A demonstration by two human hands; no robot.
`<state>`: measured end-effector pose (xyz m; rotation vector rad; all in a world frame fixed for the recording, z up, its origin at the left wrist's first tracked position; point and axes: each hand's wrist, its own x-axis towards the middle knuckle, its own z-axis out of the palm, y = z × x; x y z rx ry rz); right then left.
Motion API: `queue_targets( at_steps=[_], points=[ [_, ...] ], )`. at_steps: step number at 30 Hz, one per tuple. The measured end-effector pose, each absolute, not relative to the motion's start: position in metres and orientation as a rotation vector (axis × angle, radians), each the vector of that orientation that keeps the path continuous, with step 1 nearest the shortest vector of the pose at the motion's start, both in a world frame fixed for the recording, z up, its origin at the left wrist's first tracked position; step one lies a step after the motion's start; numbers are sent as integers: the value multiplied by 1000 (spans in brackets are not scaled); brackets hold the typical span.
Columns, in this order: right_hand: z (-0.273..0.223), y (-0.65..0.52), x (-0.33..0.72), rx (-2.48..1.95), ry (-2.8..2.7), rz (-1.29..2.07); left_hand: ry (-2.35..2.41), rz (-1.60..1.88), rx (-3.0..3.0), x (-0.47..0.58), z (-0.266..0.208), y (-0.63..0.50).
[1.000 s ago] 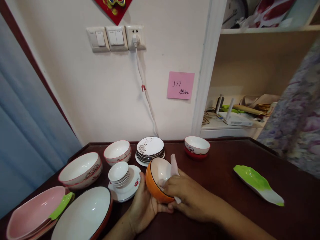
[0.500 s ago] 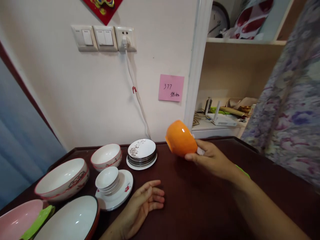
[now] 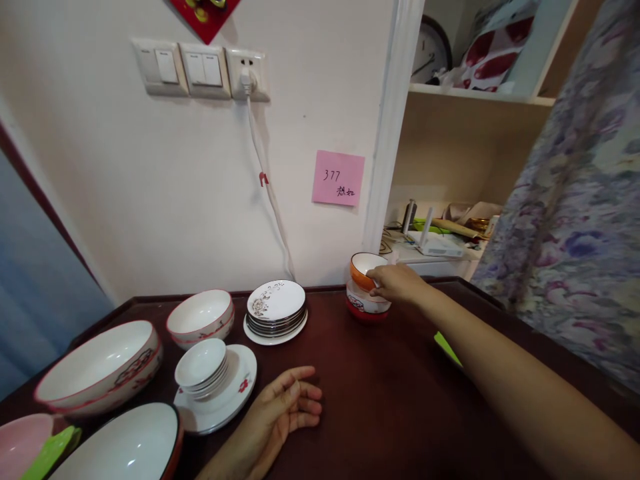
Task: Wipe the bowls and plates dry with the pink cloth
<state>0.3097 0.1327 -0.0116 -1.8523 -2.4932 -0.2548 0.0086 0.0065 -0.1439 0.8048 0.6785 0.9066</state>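
My right hand point(image 3: 397, 285) reaches across the table and pinches the rim of an orange bowl point(image 3: 361, 275) with a white inside. The orange bowl sits upright in or on a white-and-red patterned bowl point(image 3: 369, 310) near the wall; where they meet is partly hidden. My left hand point(image 3: 290, 407) hovers over or rests on the table, palm turned inward, fingers apart and holding nothing. Closest to it are white plates with red flowers point(image 3: 245, 373), bearing a stack of small white dishes point(image 3: 201, 363). Behind these stands a stack of flower-patterned plates point(image 3: 277, 300).
At the left are a red-rimmed bowl point(image 3: 200, 317), a larger patterned bowl point(image 3: 100, 367), a dark-rimmed bowl point(image 3: 125, 447) and a pink bowl point(image 3: 25, 440) beside a green item point(image 3: 53, 453). Another green piece point(image 3: 447, 348) lies partly behind my right forearm. A white cable point(image 3: 274, 200) runs down the wall.
My right hand has carried the orange bowl forward and turned it upright onto the white-and-red bowl, which was not visible before. My left hand has barely moved. The view has shifted slightly.
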Motion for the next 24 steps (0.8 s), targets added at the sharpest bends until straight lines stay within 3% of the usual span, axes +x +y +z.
queue_targets(
  at_steps=[24],
  points=[
    [-43,136,302,-1870,-2666,-47,669,922,808,10,-145,4]
  ],
)
